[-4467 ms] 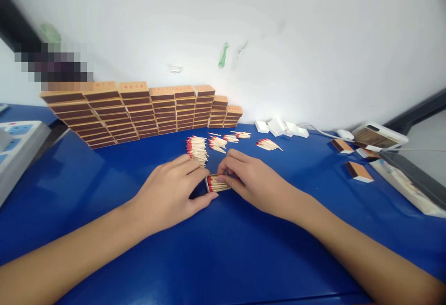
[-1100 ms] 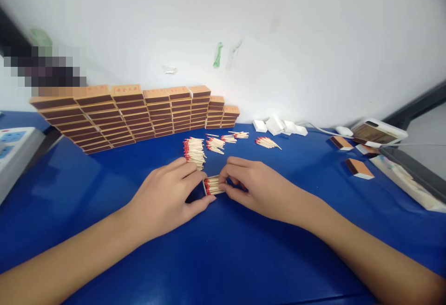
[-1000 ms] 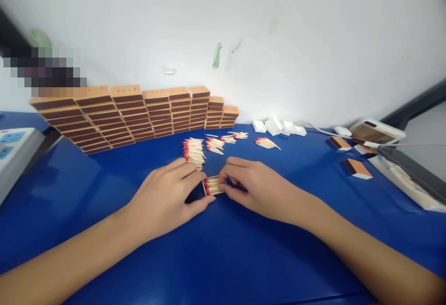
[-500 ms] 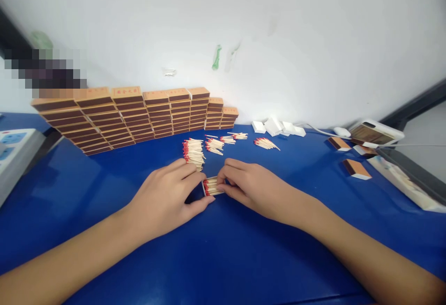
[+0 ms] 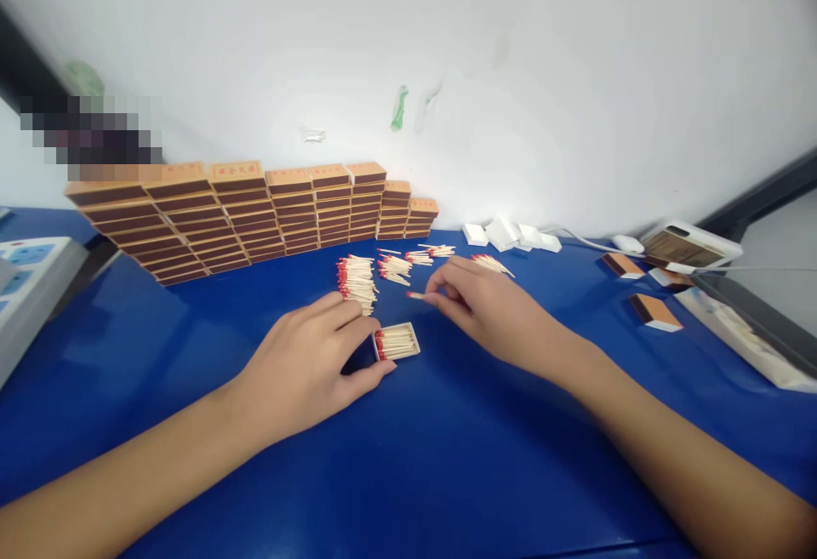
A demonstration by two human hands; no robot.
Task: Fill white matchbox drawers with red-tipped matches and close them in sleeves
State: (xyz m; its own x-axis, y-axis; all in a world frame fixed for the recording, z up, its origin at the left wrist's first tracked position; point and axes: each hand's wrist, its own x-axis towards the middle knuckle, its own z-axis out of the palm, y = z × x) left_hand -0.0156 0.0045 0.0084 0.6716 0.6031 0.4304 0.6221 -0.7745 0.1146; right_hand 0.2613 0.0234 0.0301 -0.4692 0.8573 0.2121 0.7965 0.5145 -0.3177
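Note:
A small white matchbox tray [image 5: 418, 344] lies on the blue table, filled with red-tipped matches [image 5: 397, 342]. My left hand [image 5: 312, 359] steadies the tray's left end between thumb and forefinger. Up and to the right of the tray, my right hand [image 5: 482, 299] pinches a single match [image 5: 414, 295], its red head pointing left. Just beyond my left fingers sits a large pile of matches [image 5: 357, 282]. Smaller heaps of matches [image 5: 396, 268] lie to its right, and one more heap [image 5: 491, 265] is partly covered by my right hand.
Stacked matchboxes [image 5: 287, 210] form a long row along the wall. White inner trays [image 5: 504, 234] lie at the back. On the right are loose matchboxes [image 5: 656, 312], a cable with a white plug [image 5: 627, 244] and a dark flat object [image 5: 757, 316]. A power strip [image 5: 38, 287] stands left.
My right hand has lifted away from the tray, up and to the right, and now holds one match. The tray's matches are uncovered. My left hand stays at the tray.

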